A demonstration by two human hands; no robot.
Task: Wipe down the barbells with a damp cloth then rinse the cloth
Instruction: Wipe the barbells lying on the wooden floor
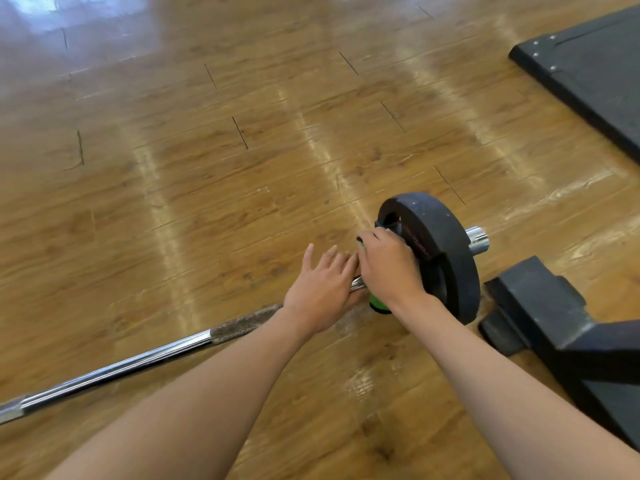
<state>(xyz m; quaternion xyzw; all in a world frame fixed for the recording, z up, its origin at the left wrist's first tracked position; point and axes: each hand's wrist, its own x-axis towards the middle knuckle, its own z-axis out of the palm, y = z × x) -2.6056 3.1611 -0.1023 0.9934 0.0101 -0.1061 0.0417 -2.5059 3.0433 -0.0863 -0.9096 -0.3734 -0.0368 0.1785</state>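
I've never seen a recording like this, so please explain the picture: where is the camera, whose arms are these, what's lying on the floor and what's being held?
There is no machine: one camera worn on the person's head looks down at their two bare arms. A barbell lies on the wooden floor, with a black weight plate near its right end. The right hand grips a green cloth against the bar beside the plate. The left hand is open, fingers straight, over the bar next to it; whether it touches the bar I cannot tell. The black frame at the right and the dark platform top right look like gym equipment.
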